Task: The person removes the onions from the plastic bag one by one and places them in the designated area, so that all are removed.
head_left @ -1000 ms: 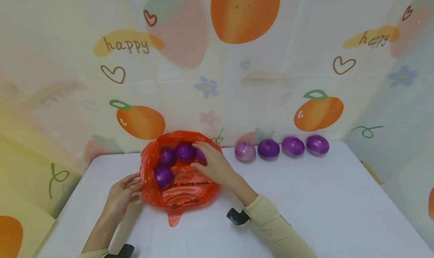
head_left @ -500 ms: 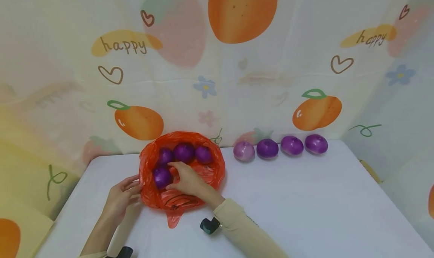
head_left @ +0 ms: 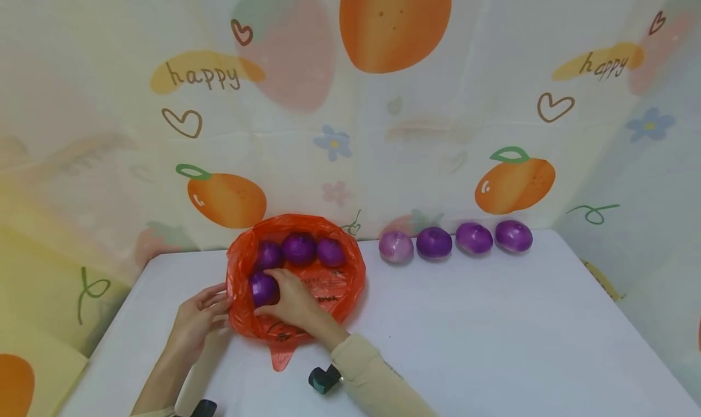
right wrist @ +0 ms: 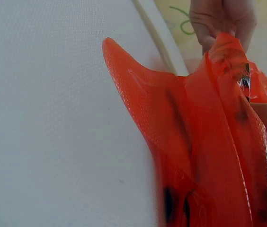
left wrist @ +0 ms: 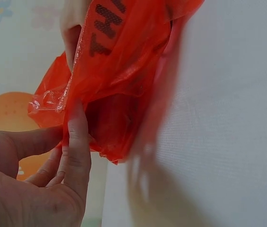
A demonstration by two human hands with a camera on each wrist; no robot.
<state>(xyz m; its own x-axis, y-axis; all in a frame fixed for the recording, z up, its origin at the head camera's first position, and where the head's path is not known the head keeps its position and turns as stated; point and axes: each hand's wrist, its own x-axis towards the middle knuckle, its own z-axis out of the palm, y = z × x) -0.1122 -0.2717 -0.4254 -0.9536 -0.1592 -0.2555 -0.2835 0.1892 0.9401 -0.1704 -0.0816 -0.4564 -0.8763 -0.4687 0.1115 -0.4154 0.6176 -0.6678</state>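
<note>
A red plastic bag (head_left: 237,319) stands wide-mouthed at the left of the white table, with several purple onions inside. My left hand (head_left: 191,325) is at its left side; in the left wrist view, the thumb and fingers (left wrist: 79,156) pinch the bag's rim. Reaching inside, my right hand (head_left: 296,301) grips the front-left onion (head_left: 263,288) between thumb and fingers. Along the back of the bag sit three more onions: a left one (head_left: 269,255), a middle one (head_left: 299,248) and a right one (head_left: 331,252). In the right wrist view, the red film (right wrist: 195,127) hides most of the right hand.
Right of the bag, several more onions line the table's back edge, from a paler one (head_left: 396,247) to a darker one (head_left: 434,243) and on to the far-right one (head_left: 513,236). A fruit-printed cloth (head_left: 416,112) hangs behind the white table (head_left: 493,332).
My right hand has moved from the back-right onion to the front-left one and now has its fingers around it. The left hand stays at the bag's rim.
</note>
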